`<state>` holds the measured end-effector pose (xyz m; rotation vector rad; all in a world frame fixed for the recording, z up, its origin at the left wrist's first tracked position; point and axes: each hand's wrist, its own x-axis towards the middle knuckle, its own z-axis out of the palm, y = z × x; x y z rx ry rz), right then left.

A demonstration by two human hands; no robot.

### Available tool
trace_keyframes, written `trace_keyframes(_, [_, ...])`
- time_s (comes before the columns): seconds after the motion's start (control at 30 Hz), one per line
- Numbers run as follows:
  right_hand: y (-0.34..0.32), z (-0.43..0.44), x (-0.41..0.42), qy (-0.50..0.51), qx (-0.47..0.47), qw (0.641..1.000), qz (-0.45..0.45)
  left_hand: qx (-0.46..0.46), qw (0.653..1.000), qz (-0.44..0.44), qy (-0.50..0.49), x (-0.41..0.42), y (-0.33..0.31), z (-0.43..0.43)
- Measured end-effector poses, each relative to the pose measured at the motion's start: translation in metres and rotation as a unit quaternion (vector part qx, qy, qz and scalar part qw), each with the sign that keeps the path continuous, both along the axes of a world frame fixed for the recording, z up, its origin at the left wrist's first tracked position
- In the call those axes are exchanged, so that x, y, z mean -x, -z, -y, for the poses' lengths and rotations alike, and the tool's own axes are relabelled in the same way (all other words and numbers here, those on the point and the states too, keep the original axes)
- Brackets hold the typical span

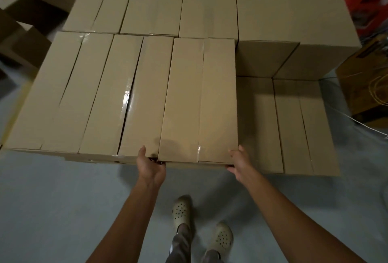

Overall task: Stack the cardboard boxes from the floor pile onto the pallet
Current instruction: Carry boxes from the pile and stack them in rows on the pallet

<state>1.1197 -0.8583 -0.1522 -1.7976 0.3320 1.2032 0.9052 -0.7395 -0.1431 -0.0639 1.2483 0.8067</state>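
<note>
Bare forearms [134, 210], cream perforated clogs [181, 210], trousers [180, 246] seemingly grey, hems blurred.

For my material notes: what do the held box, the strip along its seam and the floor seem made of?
The box: matte tan cardboard, judging by its folded flaps. The strip: clear glossy plastic tape; it glints. The floor: smooth pale grey, perhaps painted concrete; the look leaves that open.

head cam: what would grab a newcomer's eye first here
A tan stack of cardboard boxes fills the upper frame. At its near edge the left hand and right hand grip the front box. To the right, a step down shows lower boxes, and pale clogs stand on the grey floor at bottom centre.
</note>
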Motion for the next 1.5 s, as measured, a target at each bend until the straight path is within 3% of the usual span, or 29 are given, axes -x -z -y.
trace_keyframes(0.23, [0.006,-0.002,0.003,-0.007,0.018,1.0,0.015,0.015,1.0,-0.006,0.001,-0.001,0.0,-0.005])
trace_keyframes(0.33, [0.007,-0.004,0.006,-0.075,0.07,0.99,0.101,0.02,0.999,-0.022,0.014,-0.002,0.001,-0.007])
trace_keyframes(0.43, [0.005,-0.01,0.013,-0.207,0.138,0.941,0.229,0.027,0.998,-0.043,0.044,-0.001,0.009,-0.013])
trace_keyframes(0.57, [-0.004,-0.019,0.027,-0.384,0.172,0.838,0.347,0.058,0.993,-0.066,0.076,-0.004,0.006,-0.019])
trace_keyframes(0.7, [-0.009,-0.024,0.029,-0.404,0.19,0.825,0.347,0.078,0.991,-0.073,0.078,-0.004,0.007,-0.024])
trace_keyframes(0.93, [-0.014,-0.034,0.04,-0.515,0.207,0.734,0.391,0.114,0.993,-0.006,0.035,0.001,0.003,-0.025])
trace_keyframes(1.03, [-0.024,-0.046,0.05,-0.563,0.159,0.707,0.396,0.121,0.991,0.048,0.019,0.008,-0.007,-0.021])
trace_keyframes(1.17, [-0.034,-0.064,0.074,-0.617,0.083,0.684,0.38,0.117,0.991,0.059,0.038,0.029,-0.018,-0.027])
trace_keyframes(1.3, [-0.036,-0.09,0.104,-0.646,0.046,0.669,0.365,0.052,0.998,-0.009,0.046,0.065,-0.045,-0.035])
trace_keyframes(1.4, [-0.041,-0.113,0.135,-0.662,0.051,0.648,0.374,-0.022,0.99,-0.118,0.07,0.116,-0.058,-0.055])
trace_keyframes(1.5, [-0.049,-0.146,0.176,-0.675,0.041,0.627,0.386,-0.101,0.932,-0.323,0.127,0.177,-0.071,-0.091])
